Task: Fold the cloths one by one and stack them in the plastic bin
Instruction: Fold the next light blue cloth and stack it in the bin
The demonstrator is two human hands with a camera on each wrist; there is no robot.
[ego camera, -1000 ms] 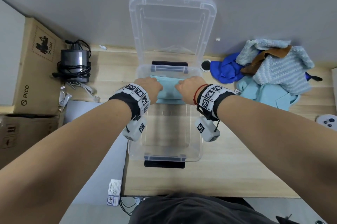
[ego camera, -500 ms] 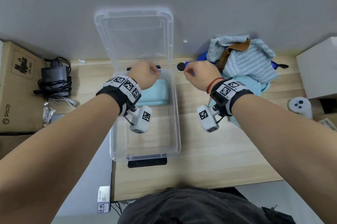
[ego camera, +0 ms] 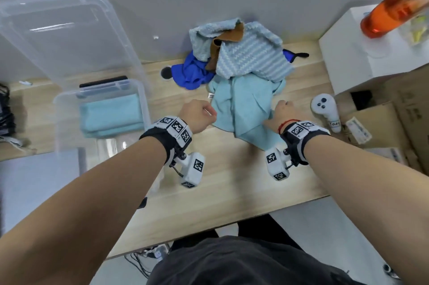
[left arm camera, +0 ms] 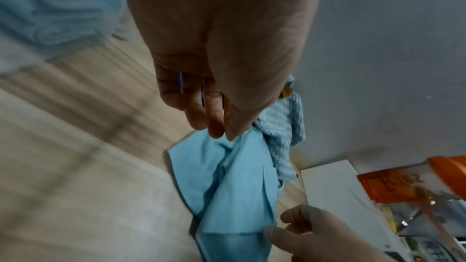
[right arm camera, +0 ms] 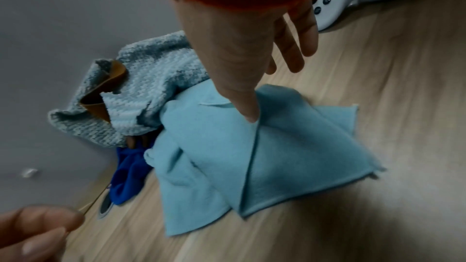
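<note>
Pinching light-blue cloth (ego camera: 241,108): right hand (ego camera: 279,114); left hand (ego camera: 197,115) seemingly curled.

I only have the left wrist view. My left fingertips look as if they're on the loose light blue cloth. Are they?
Observer: No. In the right wrist view the left hand is apart from the loose light blue cloth, its fingers curled on nothing.
Operator: The bin is a blur here. What's in it?
Observer: The head view shows one folded cloth, also light blue, lying in the plastic bin.
Operator: What else is in the pile besides the striped one?
Observer: A royal blue cloth lies partly under the striped cloth, on its left in the head view.
</note>
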